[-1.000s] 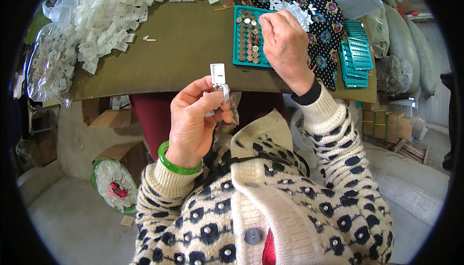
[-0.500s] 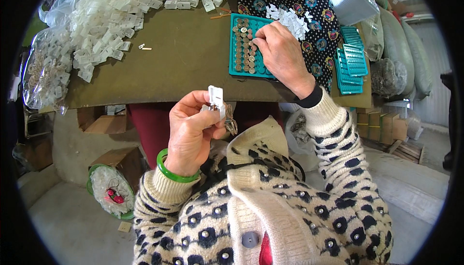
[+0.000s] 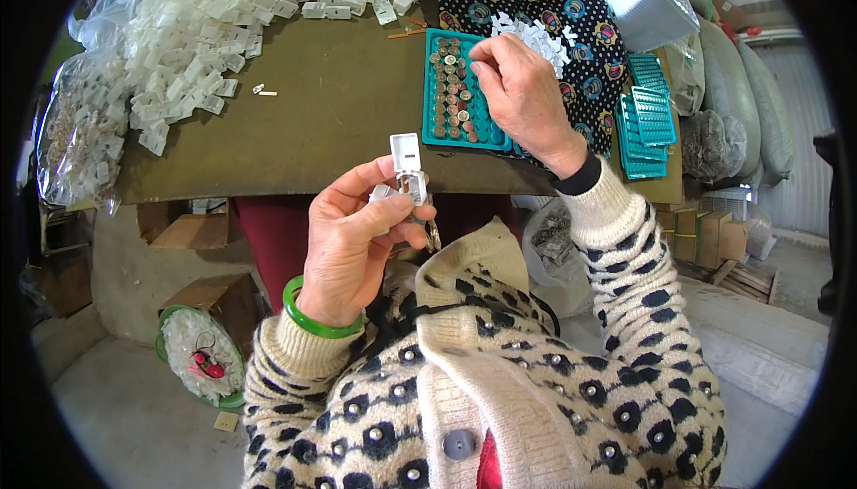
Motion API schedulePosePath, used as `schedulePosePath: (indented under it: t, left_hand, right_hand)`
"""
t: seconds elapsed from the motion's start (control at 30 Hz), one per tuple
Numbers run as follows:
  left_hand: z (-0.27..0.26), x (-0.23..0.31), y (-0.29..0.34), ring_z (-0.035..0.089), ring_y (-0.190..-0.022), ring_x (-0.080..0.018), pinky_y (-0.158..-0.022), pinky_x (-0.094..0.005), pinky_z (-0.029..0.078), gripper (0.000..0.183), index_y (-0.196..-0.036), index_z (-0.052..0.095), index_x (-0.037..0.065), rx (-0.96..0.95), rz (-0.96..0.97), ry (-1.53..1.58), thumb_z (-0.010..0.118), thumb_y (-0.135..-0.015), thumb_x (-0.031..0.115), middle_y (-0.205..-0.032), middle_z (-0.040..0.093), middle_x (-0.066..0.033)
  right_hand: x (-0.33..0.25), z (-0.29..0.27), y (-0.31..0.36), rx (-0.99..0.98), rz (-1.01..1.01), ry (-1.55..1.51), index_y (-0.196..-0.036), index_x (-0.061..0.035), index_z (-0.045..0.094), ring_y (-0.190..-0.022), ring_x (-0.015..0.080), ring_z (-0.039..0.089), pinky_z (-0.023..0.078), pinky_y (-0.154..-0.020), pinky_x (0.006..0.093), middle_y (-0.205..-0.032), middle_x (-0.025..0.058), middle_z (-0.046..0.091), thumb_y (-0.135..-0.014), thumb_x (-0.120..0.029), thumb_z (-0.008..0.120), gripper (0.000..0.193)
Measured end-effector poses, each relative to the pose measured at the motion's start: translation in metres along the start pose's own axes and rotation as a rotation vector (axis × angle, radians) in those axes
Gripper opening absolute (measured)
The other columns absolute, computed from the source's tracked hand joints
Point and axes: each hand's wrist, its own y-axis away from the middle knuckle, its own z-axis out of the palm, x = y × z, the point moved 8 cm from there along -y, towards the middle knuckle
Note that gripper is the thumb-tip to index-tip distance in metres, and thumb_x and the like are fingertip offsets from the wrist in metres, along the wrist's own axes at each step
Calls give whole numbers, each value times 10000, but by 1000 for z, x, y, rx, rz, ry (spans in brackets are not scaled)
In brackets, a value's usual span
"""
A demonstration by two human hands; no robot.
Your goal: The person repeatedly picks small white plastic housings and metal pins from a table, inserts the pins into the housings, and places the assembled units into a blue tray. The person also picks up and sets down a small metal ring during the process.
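In my left hand [image 3: 344, 239] I hold a small white hinged plastic case [image 3: 408, 170], its lid standing up and its inside turned toward me. Metal parts show within it, and thin wires dangle below the fingers. My right hand [image 3: 525, 92] is over the right side of a teal tray [image 3: 496, 136], thumb and forefinger drawn together. Whatever is between those fingertips is too small to make out. Rows of small round metallic cells [image 3: 453, 96] sit in the tray's left part.
White plastic cases [image 3: 205, 34] are heaped at the left, beside a clear bag [image 3: 80, 132]. Small white pieces [image 3: 536, 38] lie on a dark patterned cloth [image 3: 594, 74]. Teal trays [image 3: 644, 136] are stacked at the right. A loose metal bit [image 3: 264, 90] lies mid-table.
My left hand has turned the case so its open inside faces me more. My right hand has shifted slightly, and the cells in the tray's right rows lie differently.
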Motion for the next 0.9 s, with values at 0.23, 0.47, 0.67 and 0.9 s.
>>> schedulePosePath:
  t: [0.23,0.47,0.67,0.9]
  left_hand:
    - [3,13,-1,712,-878,-264,-688,-331,626,347,-1202,581,-75,-21,68,-30,626,-858,-71,-1008,678,-158]
    - [7,23,-2,714,-874,-263,-669,-300,619,390,-1233,564,-89,36,168,-85,612,-846,-96,-956,646,-128]
    - [8,27,-3,712,-821,-223,-621,-265,602,360,-1175,587,-108,112,262,-223,632,-818,-110,-923,631,-102]
    - [14,14,-2,708,-787,-195,-611,-258,600,351,-1157,589,-113,80,243,-246,639,-810,-115,-924,630,-100]
  right_hand:
    - [2,15,-9,-113,-90,67,-922,2,630,-755,298,621,492,-657,374,-862,121,611,-837,-22,634,88]
    - [-16,2,-12,-43,-76,-24,-871,-3,597,-675,262,586,461,-608,348,-790,100,578,-841,-24,631,50]
    - [-81,-17,22,-7,-66,-338,-911,-25,642,-677,196,594,478,-574,281,-838,89,614,-806,44,682,132]
    - [-116,-14,38,14,-286,-41,-962,18,635,-701,250,585,495,-572,338,-843,101,560,-692,90,717,291]
